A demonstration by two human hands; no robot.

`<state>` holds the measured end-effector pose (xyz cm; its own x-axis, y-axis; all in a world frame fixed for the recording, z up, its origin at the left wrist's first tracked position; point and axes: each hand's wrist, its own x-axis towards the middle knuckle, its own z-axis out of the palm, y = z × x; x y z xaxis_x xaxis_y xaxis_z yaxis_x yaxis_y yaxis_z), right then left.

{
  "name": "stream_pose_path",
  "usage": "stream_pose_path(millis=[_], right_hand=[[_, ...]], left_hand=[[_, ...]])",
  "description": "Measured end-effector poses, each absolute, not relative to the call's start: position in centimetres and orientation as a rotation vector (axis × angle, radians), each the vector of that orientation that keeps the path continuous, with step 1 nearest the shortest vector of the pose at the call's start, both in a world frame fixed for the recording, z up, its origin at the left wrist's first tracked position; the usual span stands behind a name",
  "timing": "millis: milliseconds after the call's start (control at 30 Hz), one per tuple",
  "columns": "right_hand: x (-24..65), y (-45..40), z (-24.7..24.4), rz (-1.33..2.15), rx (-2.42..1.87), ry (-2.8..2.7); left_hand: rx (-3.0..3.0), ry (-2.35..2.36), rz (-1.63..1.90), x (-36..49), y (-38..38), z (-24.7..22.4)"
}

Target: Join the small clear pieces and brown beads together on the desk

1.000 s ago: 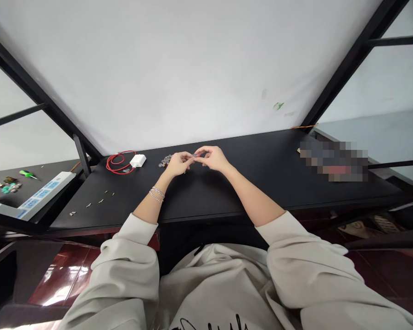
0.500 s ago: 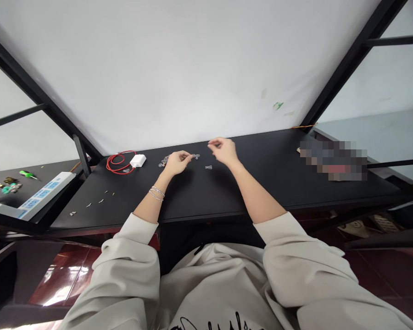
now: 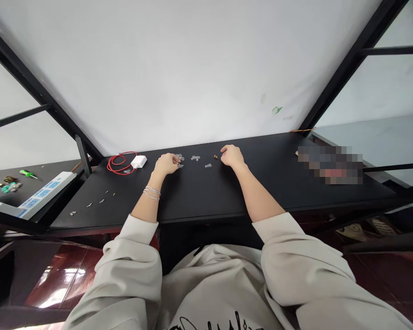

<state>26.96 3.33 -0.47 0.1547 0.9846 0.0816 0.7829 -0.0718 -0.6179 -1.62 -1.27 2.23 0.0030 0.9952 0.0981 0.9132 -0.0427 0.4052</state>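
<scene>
My left hand [image 3: 167,164] is at a small pile of clear miniature bottles [image 3: 181,157], fingertips pinched together at its left side. What they hold, if anything, is too small to make out. To the right of that pile lie a few more clear pieces [image 3: 195,158], and one clear bottle [image 3: 208,165] lies on its side nearer to me. Two tiny brown pieces, like corks [image 3: 215,156], rest just left of my right hand [image 3: 231,156]. That hand is low over the tabletop, its bent fingers slightly apart with nothing seen in them.
The black table [image 3: 199,197] meets a white wall at its back. A coiled red cable [image 3: 114,166] with a white charger [image 3: 138,162] lies at left, with several small bits nearer me. A power strip [image 3: 48,195] and green screwdriver [image 3: 28,174] lie further left. A blurred item [image 3: 330,165] is at right.
My right hand has moved slightly right and down, and the brown pieces now show beside it. My left hand has shifted left, uncovering more of the clear bottles.
</scene>
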Motion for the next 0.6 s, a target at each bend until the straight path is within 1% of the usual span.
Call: stream_pose_path(millis=[200,467,600], right_hand=[[26.67,2.88,-0.15,0.515,-1.879,-1.733],[26.47,3.02,-0.35,0.565,-1.823,-1.746],[26.6,3.18,-0.46,0.531,-1.792,-1.737]], left_hand=[[2.065,1.984,0.421,-1.45,-1.21,1.95],[2.106,1.945,0.397,-0.79,-1.34,2.12],[2.136,1.914,0.425,-0.9,-1.11,1.81]])
